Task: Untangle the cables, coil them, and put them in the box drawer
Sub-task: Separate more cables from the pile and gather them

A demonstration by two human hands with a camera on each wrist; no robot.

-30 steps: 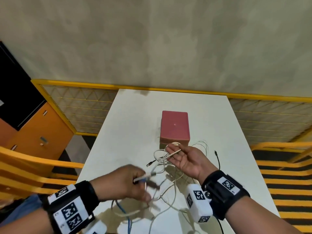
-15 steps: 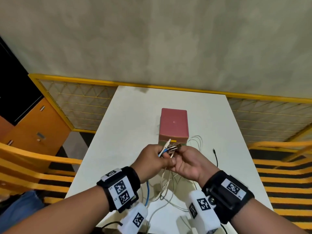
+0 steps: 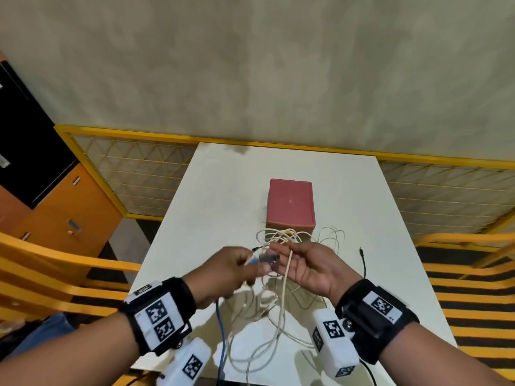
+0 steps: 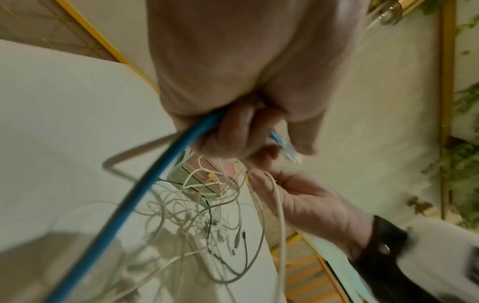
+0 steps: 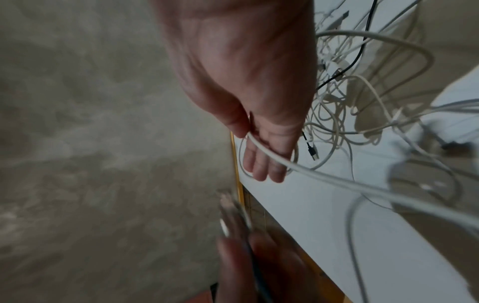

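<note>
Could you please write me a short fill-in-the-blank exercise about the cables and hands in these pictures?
1. The left hand grips a thick cable whose colour is ____.
2. The box standing behind the cable tangle on the white table is coloured ____.
3. A white cable lies across the upturned palm of the ____ hand.

Missing words: blue; red; right
</note>
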